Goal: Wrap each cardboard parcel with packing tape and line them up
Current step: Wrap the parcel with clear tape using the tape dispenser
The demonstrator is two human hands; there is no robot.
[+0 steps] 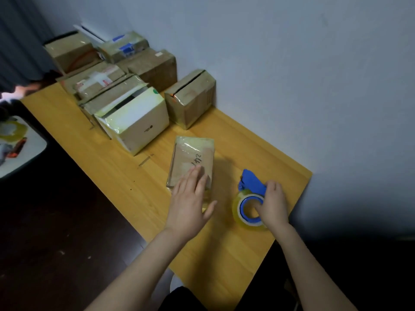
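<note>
A small flat cardboard parcel [193,157] with handwriting and glossy tape on it lies in the middle of the wooden table [116,167]. My left hand [190,205] lies flat on its near end with straight fingers. To the right, my right hand [272,204] grips a blue tape dispenser [251,198] holding a roll of clear yellowish tape, which rests on the table. One finger is hooked into the roll's core.
Several taped parcels stand at the far end against the wall: a white box [137,122], a brown box [190,97] and others behind [155,66]. A pale stool [20,144] with tape rolls stands at left. The table's right edge is near the dispenser.
</note>
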